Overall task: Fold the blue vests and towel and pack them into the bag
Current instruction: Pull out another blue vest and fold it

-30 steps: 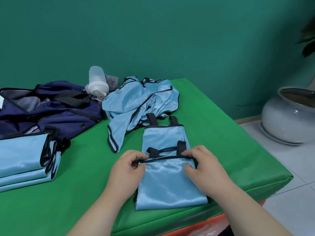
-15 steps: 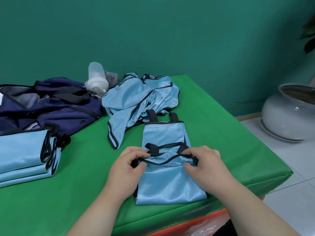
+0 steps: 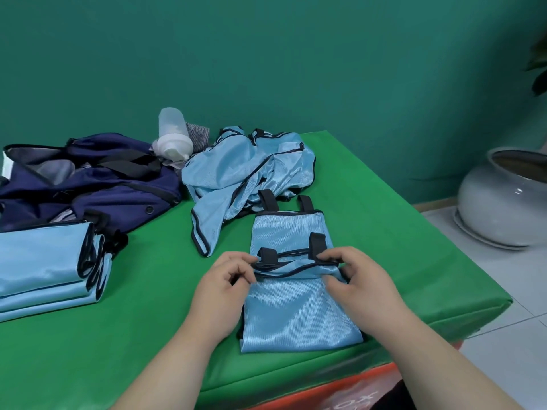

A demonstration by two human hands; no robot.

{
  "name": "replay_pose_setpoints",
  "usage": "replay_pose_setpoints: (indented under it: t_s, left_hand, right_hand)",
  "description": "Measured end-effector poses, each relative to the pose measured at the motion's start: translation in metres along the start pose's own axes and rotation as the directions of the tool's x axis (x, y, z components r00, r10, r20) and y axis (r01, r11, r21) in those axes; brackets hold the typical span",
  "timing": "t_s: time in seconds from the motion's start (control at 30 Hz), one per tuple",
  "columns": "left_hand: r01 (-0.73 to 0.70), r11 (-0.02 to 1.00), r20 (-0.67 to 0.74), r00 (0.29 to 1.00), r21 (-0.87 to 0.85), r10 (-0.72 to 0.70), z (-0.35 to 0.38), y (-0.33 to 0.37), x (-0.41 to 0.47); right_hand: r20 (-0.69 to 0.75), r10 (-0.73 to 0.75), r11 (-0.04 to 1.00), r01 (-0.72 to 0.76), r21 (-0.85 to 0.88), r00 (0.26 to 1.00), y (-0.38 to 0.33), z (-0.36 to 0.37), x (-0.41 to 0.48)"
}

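Observation:
A light blue vest (image 3: 296, 309) with dark trim lies folded narrow on the green table (image 3: 148, 321), its straps pointing away from me. My left hand (image 3: 225, 288) pinches the left end of its upper dark-edged fold. My right hand (image 3: 358, 282) pinches the right end of the same fold, lifting it slightly. A stack of folded blue vests (image 3: 44, 267) lies at the left. More blue vests (image 3: 245, 170) lie crumpled behind. The open navy bag (image 3: 88, 179) sits at the back left.
A translucent shaker bottle (image 3: 173, 134) leans on a grey striped cloth (image 3: 198, 136) beside the bag. The table's right and front edges drop to a tiled floor, where a large grey ceramic pot (image 3: 503, 196) stands.
Both hands have raised the vest's dark-edged upper fold a little and bunched it; the straps now stand up between my fingers. My view has shifted slightly.

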State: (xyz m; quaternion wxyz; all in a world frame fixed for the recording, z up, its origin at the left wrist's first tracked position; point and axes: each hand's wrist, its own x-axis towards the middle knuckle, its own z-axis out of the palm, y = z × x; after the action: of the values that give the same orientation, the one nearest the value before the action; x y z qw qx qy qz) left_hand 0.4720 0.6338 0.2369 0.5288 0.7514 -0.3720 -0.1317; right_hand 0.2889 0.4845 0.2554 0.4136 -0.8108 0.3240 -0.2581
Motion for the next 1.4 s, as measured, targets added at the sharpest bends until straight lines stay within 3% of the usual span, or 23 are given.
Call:
replay_pose_setpoints:
  t_s: [0.33,0.5,0.8,1.07,1.27,1.4]
  left_hand:
    - [-0.015,0.989,0.055,0.998,-0.147,0.023,-0.002,-0.004,0.002]
    - [-0.024,0.992,0.076,0.997,-0.122,0.033,-0.004,-0.004,0.002]
    - [-0.049,0.986,0.036,0.998,-0.162,0.055,-0.007,0.004,0.001]
    - [-0.212,0.967,-0.021,0.977,-0.143,0.211,-0.019,0.038,0.049]
    - [-0.134,0.99,0.029,0.99,-0.04,0.135,-0.001,0.031,0.093]
    - [-0.108,0.99,0.059,0.993,0.093,0.103,0.013,0.011,0.111]
  right_hand:
    - [0.065,0.069,0.97,-0.082,0.228,0.995,0.003,-0.002,0.0]
    - [0.07,0.075,0.951,-0.092,0.296,0.995,0.0,-0.002,-0.003]
    - [-0.05,0.03,0.931,-0.009,0.366,0.998,-0.008,-0.002,0.003]
    - [-0.192,0.031,0.884,0.063,0.463,0.981,-0.032,-0.008,0.038]
    - [-0.219,0.056,0.926,0.031,0.376,0.974,-0.019,-0.003,0.087]
    - [-0.209,0.064,0.985,-0.028,0.168,0.976,-0.001,0.009,0.108]
